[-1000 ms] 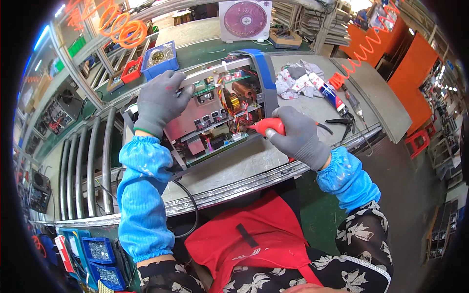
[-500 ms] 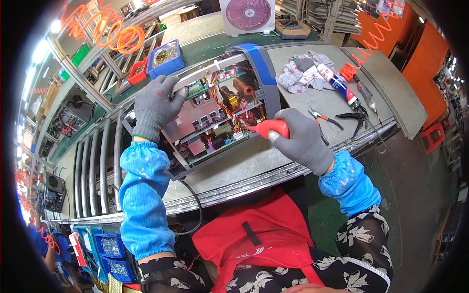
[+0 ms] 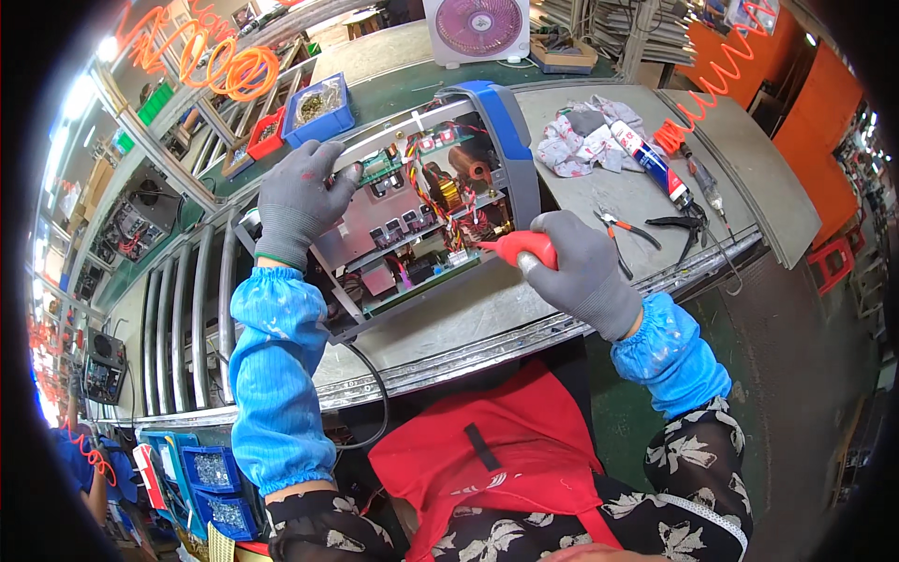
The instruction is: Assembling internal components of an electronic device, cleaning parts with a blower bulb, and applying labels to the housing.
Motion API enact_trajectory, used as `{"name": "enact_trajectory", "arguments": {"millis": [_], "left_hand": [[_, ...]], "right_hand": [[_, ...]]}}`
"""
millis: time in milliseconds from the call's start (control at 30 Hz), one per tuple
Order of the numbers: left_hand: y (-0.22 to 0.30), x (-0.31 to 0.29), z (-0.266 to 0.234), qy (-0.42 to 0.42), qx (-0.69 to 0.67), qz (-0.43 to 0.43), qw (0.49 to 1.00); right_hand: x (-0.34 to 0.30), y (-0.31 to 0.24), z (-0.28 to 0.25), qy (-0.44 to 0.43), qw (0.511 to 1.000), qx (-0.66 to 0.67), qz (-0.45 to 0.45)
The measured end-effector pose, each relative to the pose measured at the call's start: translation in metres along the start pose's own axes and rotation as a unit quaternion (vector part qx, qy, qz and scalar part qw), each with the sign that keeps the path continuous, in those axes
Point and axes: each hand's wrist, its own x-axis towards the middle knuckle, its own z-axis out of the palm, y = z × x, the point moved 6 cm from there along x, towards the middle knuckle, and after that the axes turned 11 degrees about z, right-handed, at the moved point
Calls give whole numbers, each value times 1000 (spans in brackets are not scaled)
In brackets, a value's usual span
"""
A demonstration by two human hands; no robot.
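Note:
An opened machine [image 3: 342, 239] with a blue-and-grey end panel [image 3: 506, 126] lies on the bench in front of me, its circuit boards, wires and copper coil exposed. My left hand [image 3: 304, 197], in a grey glove, grips its upper left part, with the thumb over the inner metal panel. In my gloved right hand [image 3: 581, 267] is a red bottle [image 3: 524, 248] with a thin pointed nozzle. The hand is closed around it. Its tip reaches the wires and white connectors at the machine's lower right; whether it touches them I cannot tell.
Right of the machine lie stained rags [image 3: 590, 140], a blue-and-white tube [image 3: 651, 164], pliers [image 3: 627, 229] and an air tool [image 3: 707, 183] on an orange coiled hose. A blue bin [image 3: 316, 112] and a red bin [image 3: 266, 136] stand behind. Metal rollers [image 3: 178, 318] run at left.
The view has shifted very slightly. Both hands keep nearly the same place, with the red bottle still pointing at the wires.

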Motion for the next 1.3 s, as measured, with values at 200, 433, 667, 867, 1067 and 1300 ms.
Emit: {"name": "enact_trajectory", "arguments": {"millis": [200, 433, 667, 867, 1067, 1300], "left_hand": [[1, 0, 0, -7, 0, -8, 1000], [1, 0, -2, -2, 5, -2, 1000], [1, 0, -2, 6, -2, -1, 1000], [-1, 0, 0, 1, 8, -8, 1000], [-1, 0, 1, -25, 7, -24, 999], [-1, -1, -1, -13, 7, -21, 1000]], "right_hand": [[-1, 0, -2, 10, 1000, 3, 9], [-2, 0, 1, 4, 1000, 5, 13], [-4, -2, -13, -14, 999, 29, 34], [-13, -16, -15, -35, 998, 57, 14], [-14, -17, -3, -48, 997, 57, 15], [-13, -19, -3, -46, 998, 49, 8]]}}
